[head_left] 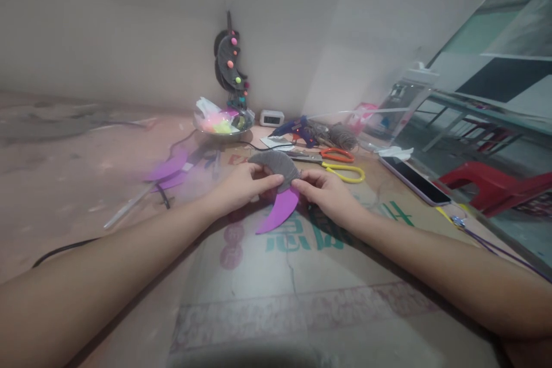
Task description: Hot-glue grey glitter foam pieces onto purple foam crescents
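Between both hands is a crescent shape (280, 221), its lower part bare purple and its upper part covered by grey yarn. My left hand (245, 187) pinches the grey part, thumb on the front. Near where grey meets purple, my right hand (321, 187) grips the edge between thumb and fingers. The crescent is held over a cardboard sheet (241, 305) with green and red print. Just behind it lie scissors (345, 172) with one orange and one yellow handle. More purple cut pieces (168, 167) lie to the left, blurred.
At the back are a glass bowl (224, 135), a grey crescent ornament with coloured balls (228, 60), a small digital clock (271, 119), a blue glue gun (297, 128) and grey yarn (342, 137). A phone (416, 181) lies right, near a red stool (483, 181). A cord (64, 250) crosses left.
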Demonstrator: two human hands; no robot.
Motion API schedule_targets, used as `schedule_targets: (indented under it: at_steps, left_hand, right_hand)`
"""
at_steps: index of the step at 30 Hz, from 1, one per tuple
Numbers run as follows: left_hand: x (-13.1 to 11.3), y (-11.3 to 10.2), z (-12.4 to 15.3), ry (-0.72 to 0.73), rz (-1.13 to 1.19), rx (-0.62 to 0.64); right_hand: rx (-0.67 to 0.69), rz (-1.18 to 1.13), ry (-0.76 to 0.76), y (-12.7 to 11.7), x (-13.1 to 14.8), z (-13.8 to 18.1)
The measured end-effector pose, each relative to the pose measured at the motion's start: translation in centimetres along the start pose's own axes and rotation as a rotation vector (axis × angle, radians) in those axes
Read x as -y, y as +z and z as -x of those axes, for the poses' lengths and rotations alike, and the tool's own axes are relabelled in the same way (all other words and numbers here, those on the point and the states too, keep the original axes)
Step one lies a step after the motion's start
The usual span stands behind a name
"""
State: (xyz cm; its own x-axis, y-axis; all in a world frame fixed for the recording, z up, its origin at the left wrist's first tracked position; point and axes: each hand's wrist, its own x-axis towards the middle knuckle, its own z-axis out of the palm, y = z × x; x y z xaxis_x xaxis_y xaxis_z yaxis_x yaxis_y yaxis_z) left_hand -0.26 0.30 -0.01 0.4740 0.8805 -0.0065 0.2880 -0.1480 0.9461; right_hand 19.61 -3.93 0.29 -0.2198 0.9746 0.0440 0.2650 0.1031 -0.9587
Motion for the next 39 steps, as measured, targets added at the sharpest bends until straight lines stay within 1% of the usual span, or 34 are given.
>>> schedule_targets:
  at_steps: [6,9,13,18,26,31,34,39]
  left_hand:
    - [-0.11,-0.08,-0.02,-0.021,0.018,-0.029]
    - [-0.13,-0.13,-0.09,-0.018,0.051,-0.041]
    - [-0.11,-0.1,-0.13,-0.016,0.052,-0.029]
    - [0.11,-0.11,-0.2,0.001,0.04,-0.015]
    - [0.04,-0.24,-0.17,0.025,-0.022,0.0]
    - [0.28,-0.1,-0.32,0.007,0.115,-0.022]
    - [0.49,-0.04,-0.44,0.021,0.147,-0.03]
    - [0.6,0.11,-0.43,0.046,0.066,0.0]
  right_hand:
    - [0.022,0.053,-0.027,-0.32,-0.2,-0.23]
    - [0.024,0.034,-0.058,-0.28,0.02,-0.22]
    - [-0.005,-0.021,-0.078,-0.11,0.4,-0.1]
    - [-0.047,0.002,-0.065,-0.09,0.27,-0.19]
    - [-0.051,0.033,-0.06,-0.18,-0.03,-0.24]
    - [-0.015,0.077,-0.116,-0.26,-0.02,-0.25]
    - [0.005,0.06,-0.096,-0.18,0.08,-0.27]
    - [0.008,0.053,0.001,0.11,0.05,-0.4]
